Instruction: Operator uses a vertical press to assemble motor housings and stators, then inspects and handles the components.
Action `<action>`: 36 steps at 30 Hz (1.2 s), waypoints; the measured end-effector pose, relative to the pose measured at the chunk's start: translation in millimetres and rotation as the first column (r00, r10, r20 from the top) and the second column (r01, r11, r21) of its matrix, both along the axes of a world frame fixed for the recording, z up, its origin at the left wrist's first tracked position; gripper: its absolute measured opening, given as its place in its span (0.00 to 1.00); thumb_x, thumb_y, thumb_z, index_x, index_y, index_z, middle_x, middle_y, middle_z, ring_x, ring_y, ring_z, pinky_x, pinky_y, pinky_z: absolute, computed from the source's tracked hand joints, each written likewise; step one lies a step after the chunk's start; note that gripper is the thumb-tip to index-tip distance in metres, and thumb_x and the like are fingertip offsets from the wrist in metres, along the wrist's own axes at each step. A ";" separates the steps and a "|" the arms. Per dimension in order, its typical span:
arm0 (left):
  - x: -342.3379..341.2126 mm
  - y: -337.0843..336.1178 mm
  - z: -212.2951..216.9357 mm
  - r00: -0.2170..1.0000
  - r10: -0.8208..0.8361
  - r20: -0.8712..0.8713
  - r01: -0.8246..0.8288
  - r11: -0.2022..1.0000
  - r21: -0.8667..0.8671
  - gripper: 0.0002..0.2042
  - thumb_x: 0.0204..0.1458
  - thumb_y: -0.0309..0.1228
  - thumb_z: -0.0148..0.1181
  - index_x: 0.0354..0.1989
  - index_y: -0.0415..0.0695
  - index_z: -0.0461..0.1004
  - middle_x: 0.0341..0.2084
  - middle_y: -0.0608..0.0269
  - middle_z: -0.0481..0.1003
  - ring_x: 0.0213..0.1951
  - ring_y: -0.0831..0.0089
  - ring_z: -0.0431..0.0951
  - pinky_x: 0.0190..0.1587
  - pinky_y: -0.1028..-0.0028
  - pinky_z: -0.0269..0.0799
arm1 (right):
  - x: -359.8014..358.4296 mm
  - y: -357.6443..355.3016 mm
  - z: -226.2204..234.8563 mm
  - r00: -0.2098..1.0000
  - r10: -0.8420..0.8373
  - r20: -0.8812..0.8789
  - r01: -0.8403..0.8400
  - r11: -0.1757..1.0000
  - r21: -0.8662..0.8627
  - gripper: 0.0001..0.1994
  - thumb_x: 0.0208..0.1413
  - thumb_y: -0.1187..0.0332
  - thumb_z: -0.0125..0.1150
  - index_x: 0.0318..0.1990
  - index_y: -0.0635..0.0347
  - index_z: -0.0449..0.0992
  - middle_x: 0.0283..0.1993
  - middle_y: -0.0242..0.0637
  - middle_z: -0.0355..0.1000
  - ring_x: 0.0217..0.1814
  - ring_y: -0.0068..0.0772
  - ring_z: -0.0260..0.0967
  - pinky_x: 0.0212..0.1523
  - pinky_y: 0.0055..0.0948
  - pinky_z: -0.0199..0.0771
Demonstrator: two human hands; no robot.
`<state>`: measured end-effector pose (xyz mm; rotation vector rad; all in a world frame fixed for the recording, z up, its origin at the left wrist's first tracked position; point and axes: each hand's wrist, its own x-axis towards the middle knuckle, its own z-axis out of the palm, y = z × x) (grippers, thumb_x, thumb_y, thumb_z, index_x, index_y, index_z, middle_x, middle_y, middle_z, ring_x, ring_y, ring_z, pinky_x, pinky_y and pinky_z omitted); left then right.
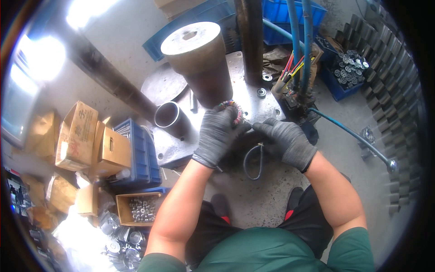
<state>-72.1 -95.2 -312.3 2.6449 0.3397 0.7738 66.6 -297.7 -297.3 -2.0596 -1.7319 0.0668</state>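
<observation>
My left hand, in a grey knit glove, is closed round a ring with a beaded-looking, multicoloured edge. The glove covers much of it, so its exact kind does not show. Close beside it, my right hand, gloved alike, has its fingers drawn together and pointing at the left fingertips. What these fingers pinch, if anything, is too small to make out. Both hands are over the front edge of a metal press table. A thick steel cylinder with a wide pale top stands just beyond them.
A short steel tube stands left on the table, and small metal rings lie right. A dark loop hangs below my hands. Blue hoses rise at right; stacked metal parts line that side. Cardboard boxes stand left.
</observation>
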 end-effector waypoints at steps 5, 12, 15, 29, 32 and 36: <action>-5.4 4.5 18.2 0.997 -0.060 -0.058 0.054 0.994 -0.099 0.17 0.48 0.39 0.78 0.38 0.40 0.81 0.36 0.48 0.80 0.39 0.53 0.84 0.43 0.58 0.79 | -5.3 1.0 -2.5 0.997 -0.007 -0.072 0.003 0.998 -0.060 0.27 0.50 0.75 0.71 0.62 0.49 0.79 0.54 0.44 0.79 0.51 0.52 0.81 0.53 0.45 0.83; -11.0 -3.4 29.1 0.993 -0.081 -0.082 0.062 0.976 -0.207 0.18 0.47 0.37 0.80 0.37 0.38 0.79 0.37 0.48 0.80 0.41 0.54 0.84 0.46 0.59 0.79 | 6.6 4.3 -5.2 0.976 0.142 -0.165 -0.142 0.990 0.012 0.25 0.52 0.73 0.72 0.61 0.49 0.82 0.48 0.44 0.82 0.48 0.52 0.83 0.50 0.44 0.84; -10.8 2.0 20.1 0.993 -0.068 -0.096 0.052 0.986 -0.159 0.18 0.47 0.37 0.81 0.38 0.38 0.80 0.38 0.48 0.80 0.41 0.54 0.84 0.46 0.60 0.80 | 8.2 7.5 -4.4 0.978 0.154 -0.137 -0.154 0.988 0.011 0.24 0.52 0.73 0.71 0.60 0.48 0.83 0.47 0.44 0.82 0.48 0.52 0.83 0.50 0.44 0.84; -7.2 10.4 14.4 0.994 -0.108 -0.009 0.107 0.994 -0.035 0.13 0.50 0.35 0.77 0.36 0.40 0.81 0.33 0.51 0.80 0.36 0.57 0.83 0.43 0.60 0.78 | -8.4 5.4 -3.2 0.999 -0.044 0.005 0.044 0.999 0.003 0.26 0.52 0.73 0.71 0.61 0.50 0.82 0.49 0.43 0.82 0.48 0.51 0.83 0.49 0.42 0.84; -12.0 22.7 2.5 0.981 -0.192 -0.010 0.188 0.967 -0.170 0.11 0.51 0.31 0.77 0.34 0.40 0.80 0.33 0.54 0.80 0.37 0.61 0.83 0.44 0.62 0.78 | -4.1 -0.1 0.9 0.994 -0.036 -0.101 0.045 0.995 0.085 0.28 0.51 0.74 0.72 0.63 0.49 0.81 0.53 0.44 0.81 0.50 0.50 0.83 0.51 0.42 0.84; -20.6 23.0 16.2 0.965 -0.245 -0.093 0.231 0.962 -0.145 0.10 0.51 0.29 0.77 0.35 0.40 0.80 0.34 0.57 0.81 0.42 0.63 0.84 0.45 0.64 0.79 | 10.7 -14.1 -6.3 0.976 0.039 -0.216 -0.006 0.988 0.152 0.29 0.50 0.76 0.74 0.63 0.52 0.81 0.53 0.45 0.81 0.52 0.49 0.83 0.54 0.41 0.84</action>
